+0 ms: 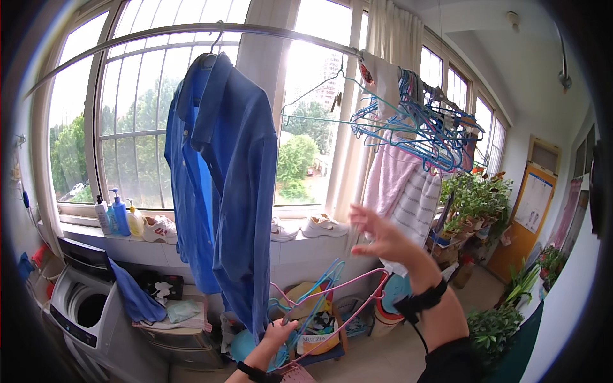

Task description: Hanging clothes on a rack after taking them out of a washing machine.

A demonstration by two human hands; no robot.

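My left hand (278,333), low in the middle, grips a bunch of hangers, with a pink hanger (342,324) and blue hangers (320,299) fanning out to its right. Just above this hand, a long-sleeved blue shirt (246,158) hangs from a metal rail (287,32) on its own hanger; its front is unbuttoned. My right hand (380,237) is raised, slightly blurred, holding nothing, with fingers apart. Behind it hang a pink towel (388,177) and a striped cloth (417,210). Up on the rail, a lone green hanger (311,118) hangs left of many blue hangers (426,134).
An open top-loading washing machine (79,306) stands at left beside a small cabinet (179,340). Bottles (119,215) and white shoes (325,226) line the windowsill. Below are a filled bag (316,337) and a lidded bucket (389,311). Potted plants (479,201) occupy the right side.
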